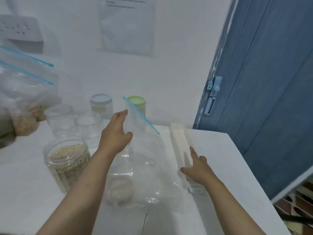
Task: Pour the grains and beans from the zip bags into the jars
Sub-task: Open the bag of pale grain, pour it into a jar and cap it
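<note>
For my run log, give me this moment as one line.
left hand: holds zip bag by its top | right hand: fingers straight, resting on white box | oat jar: filled, lid off

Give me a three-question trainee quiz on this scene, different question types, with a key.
1. True or false: the left hand holds the zip bag near its blue seal.
2. Multiple choice: the nearest jar is (A) empty, (B) holding grain, (C) lidded in green.
3. Fill in: the right hand rests on the long white ____.

Key: 1 true; 2 B; 3 box.
</note>
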The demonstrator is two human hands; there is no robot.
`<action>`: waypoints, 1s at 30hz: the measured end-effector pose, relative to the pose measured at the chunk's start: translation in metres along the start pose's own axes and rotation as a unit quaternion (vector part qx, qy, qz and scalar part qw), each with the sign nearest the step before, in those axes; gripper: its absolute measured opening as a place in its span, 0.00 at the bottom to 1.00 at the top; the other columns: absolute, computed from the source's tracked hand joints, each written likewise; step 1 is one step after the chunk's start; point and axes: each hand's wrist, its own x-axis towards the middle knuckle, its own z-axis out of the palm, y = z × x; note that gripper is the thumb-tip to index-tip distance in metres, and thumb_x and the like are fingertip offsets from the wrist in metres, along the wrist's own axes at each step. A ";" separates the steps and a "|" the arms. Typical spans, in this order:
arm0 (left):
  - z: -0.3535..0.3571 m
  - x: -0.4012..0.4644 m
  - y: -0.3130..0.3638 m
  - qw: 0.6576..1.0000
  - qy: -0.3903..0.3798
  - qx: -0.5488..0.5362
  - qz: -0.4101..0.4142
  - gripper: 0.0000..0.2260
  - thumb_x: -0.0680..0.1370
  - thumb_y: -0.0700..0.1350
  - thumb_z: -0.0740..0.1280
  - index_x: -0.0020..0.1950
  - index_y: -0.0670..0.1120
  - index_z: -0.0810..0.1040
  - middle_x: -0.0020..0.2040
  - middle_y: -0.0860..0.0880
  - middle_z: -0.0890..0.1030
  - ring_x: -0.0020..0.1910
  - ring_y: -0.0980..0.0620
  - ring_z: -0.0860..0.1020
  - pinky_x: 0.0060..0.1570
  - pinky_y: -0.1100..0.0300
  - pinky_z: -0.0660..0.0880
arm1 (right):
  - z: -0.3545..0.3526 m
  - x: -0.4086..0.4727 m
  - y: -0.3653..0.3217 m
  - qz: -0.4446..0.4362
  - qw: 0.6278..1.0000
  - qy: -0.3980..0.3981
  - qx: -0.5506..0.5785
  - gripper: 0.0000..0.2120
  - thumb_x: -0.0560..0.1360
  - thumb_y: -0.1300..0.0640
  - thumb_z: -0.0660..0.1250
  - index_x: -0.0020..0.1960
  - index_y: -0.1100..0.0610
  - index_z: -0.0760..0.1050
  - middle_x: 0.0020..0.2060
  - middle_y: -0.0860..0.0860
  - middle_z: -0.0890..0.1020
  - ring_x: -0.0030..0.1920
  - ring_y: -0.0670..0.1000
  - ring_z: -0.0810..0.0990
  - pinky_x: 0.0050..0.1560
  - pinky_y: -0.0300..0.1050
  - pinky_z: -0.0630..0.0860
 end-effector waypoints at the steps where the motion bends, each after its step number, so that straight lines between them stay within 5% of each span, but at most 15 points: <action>1: 0.001 0.000 0.000 1.000 -0.001 -0.001 0.001 0.34 0.75 0.38 0.67 0.79 0.51 0.60 0.76 0.56 0.62 0.67 0.55 0.70 0.54 0.65 0.63 | -0.002 -0.001 0.001 -0.002 1.000 0.015 0.009 0.45 0.76 0.46 0.67 0.80 0.41 0.38 0.76 0.56 0.54 0.68 0.61 0.70 0.68 0.56 0.70; 9: 0.035 -0.006 0.012 0.998 -0.046 -0.028 -0.013 0.34 0.75 0.39 0.67 0.79 0.49 0.60 0.77 0.54 0.62 0.67 0.52 0.71 0.54 0.63 0.64 | -0.042 -0.036 0.007 -0.016 0.971 0.128 0.199 0.33 0.81 0.49 0.59 0.81 0.48 0.49 0.74 0.55 0.67 0.70 0.58 0.68 0.62 0.47 0.66; 15: 0.094 -0.018 0.032 0.994 -0.066 -0.063 -0.056 0.34 0.77 0.41 0.68 0.80 0.46 0.57 0.77 0.50 0.61 0.66 0.49 0.72 0.57 0.60 0.66 | -0.046 -0.064 0.009 -0.067 0.957 0.149 0.239 0.35 0.78 0.49 0.65 0.79 0.39 0.52 0.70 0.47 0.69 0.67 0.53 0.70 0.63 0.59 0.75; 19: 0.126 -0.014 0.044 0.977 -0.095 -0.162 -0.097 0.33 0.80 0.44 0.67 0.81 0.47 0.54 0.79 0.47 0.51 0.74 0.49 0.64 0.62 0.65 0.61 | -0.036 -0.068 0.018 -0.061 0.964 0.130 0.223 0.35 0.79 0.50 0.64 0.80 0.41 0.51 0.69 0.47 0.68 0.66 0.53 0.70 0.55 0.50 0.78; 22: 0.136 -0.009 0.042 0.983 -0.151 -0.047 -0.094 0.31 0.82 0.50 0.63 0.81 0.46 0.52 0.81 0.43 0.44 0.78 0.43 0.54 0.72 0.55 0.57 | -0.022 -0.061 0.030 -0.038 0.973 0.109 0.201 0.36 0.80 0.50 0.62 0.81 0.44 0.47 0.73 0.50 0.67 0.70 0.53 0.68 0.57 0.43 0.68; 26: 0.154 -0.042 0.057 0.971 -0.232 0.052 -0.003 0.25 0.85 0.49 0.55 0.79 0.39 0.57 0.80 0.42 0.57 0.79 0.43 0.52 0.74 0.54 0.51 | -0.005 -0.051 0.044 -0.008 0.972 0.097 0.213 0.36 0.81 0.50 0.61 0.82 0.47 0.44 0.74 0.52 0.64 0.72 0.53 0.66 0.58 0.40 0.63; 30: 0.185 -0.082 0.060 0.934 -0.325 0.147 0.021 0.25 0.86 0.51 0.47 0.81 0.42 0.50 0.82 0.47 0.48 0.80 0.45 0.45 0.78 0.48 0.44 | 0.002 -0.042 0.047 -0.016 0.979 0.121 0.162 0.36 0.81 0.49 0.61 0.81 0.49 0.43 0.76 0.53 0.61 0.73 0.53 0.65 0.63 0.42 0.64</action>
